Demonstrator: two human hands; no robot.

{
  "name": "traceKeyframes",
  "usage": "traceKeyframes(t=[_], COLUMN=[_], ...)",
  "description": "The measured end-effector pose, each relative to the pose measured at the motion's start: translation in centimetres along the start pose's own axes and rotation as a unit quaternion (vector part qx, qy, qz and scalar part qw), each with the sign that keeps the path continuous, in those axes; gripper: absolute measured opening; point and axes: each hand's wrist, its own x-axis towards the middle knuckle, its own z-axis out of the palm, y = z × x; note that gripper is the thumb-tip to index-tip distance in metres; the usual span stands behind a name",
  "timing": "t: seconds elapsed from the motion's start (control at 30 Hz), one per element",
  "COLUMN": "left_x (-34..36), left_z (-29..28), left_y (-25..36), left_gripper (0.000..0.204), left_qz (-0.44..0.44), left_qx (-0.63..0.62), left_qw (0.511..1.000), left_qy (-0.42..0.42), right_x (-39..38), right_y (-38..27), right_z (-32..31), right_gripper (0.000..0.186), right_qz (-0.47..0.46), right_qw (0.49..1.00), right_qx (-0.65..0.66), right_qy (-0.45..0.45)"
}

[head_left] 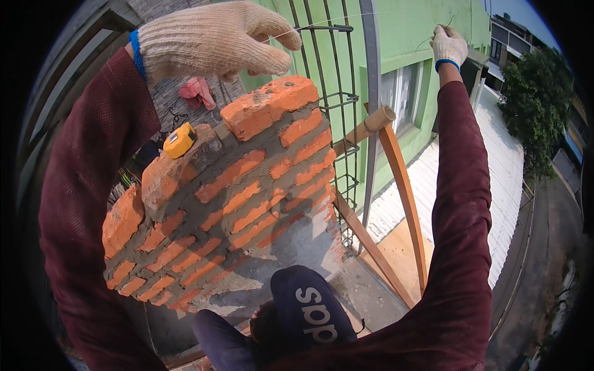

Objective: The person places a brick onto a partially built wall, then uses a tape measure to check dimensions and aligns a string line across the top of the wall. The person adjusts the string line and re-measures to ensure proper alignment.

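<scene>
My left hand (213, 40), in a cream knitted glove with a blue cuff, is above the top of a brick wall (238, 176). Its thumb and forefinger are apart, and a thin pale string (334, 25) runs from between them across the thumb toward the right. The other fingers curl under, partly hidden. Stretched far out by the green house wall, my right hand (449, 47), gloved alike, is closed on a thin wire (450, 21) that sticks up and loops beside it. Below my left hand lies an orange brick (269, 106) in grey mortar. A yellow tape measure (179, 141) rests on the bricks farther left.
A steel rebar cage (340, 99) and a grey upright post (371, 74) stand right of the brickwork. Wooden braces (402, 198) and a bamboo pole (371, 123) lean there. White corrugated roofing (476, 161) drops toward a street. A pink cloth (197, 93) lies beyond the bricks.
</scene>
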Motion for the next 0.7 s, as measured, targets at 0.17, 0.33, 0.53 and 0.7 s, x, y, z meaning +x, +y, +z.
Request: traceKeyframes(t=[0.17, 0.33, 0.53, 0.7], left_x=[0.3, -0.2, -3.0, -5.4], left_z=[0.1, -1.0, -1.0, -0.4], left_y=[-0.4, -0.8, -2.0, -2.7], left_gripper=[0.068, 0.071, 0.076, 0.08], left_qz=[0.002, -0.017, -0.073, -0.095], left_qx=[-0.023, -0.032, -0.077, -0.123], left_qw=[1.0, 0.999, 0.992, 0.984], left_qy=[-0.009, -0.025, -0.065, -0.086], right_x=[1.4, -2.9, -5.0, -2.7], right_y=[3.3, 5.1, 4.9, 7.8], right_z=[3.9, 7.7, 10.1, 11.7], right_gripper=[0.026, 0.032, 0.035, 0.047], right_qz=[0.153, 0.242, 0.306, 0.337], right_qw=[0.933, 0.888, 0.861, 0.801], right_qx=[0.325, 0.389, 0.405, 0.491], right_qy=[-0.003, 0.032, 0.025, -0.056])
